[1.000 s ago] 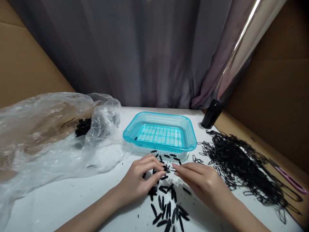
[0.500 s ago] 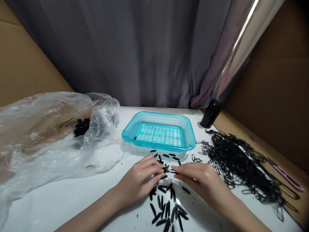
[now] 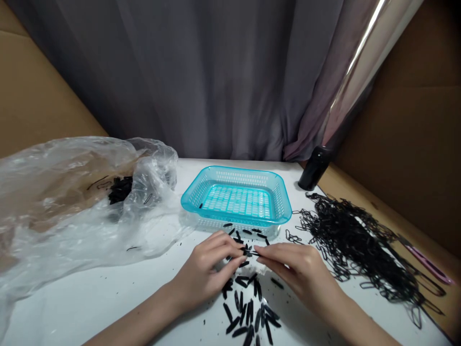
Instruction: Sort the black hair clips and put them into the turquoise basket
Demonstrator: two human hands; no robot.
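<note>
Both hands meet above the white table, just in front of a turquoise plastic basket [image 3: 236, 220]. My left hand [image 3: 212, 257] pinches a small dark piece [image 3: 246, 251] between thumb and fingertips. Opposite it, my right hand [image 3: 295, 259] holds a thin black strip [image 3: 253, 253] by its end, its tip reaching the piece in the left. What exactly these two are is too small to tell. Several short black elongated pieces [image 3: 250, 312] lie scattered below and around the hands. A few more rest between the hands and the basket.
To the right spreads a tangled heap of thin black loops [image 3: 349, 240], with a pink-handled tool [image 3: 430, 264] beside it. A black cylinder [image 3: 314, 169] stands behind. On the left lies a clear plastic bag [image 3: 90, 221] with black pieces [image 3: 120, 189] inside. A grey curtain [image 3: 201, 77] hangs at the back.
My fingertips have come slightly closer together, the thin strip now touching or overlapping the piece in my left hand. The basket, bag and heap stay where they were.
</note>
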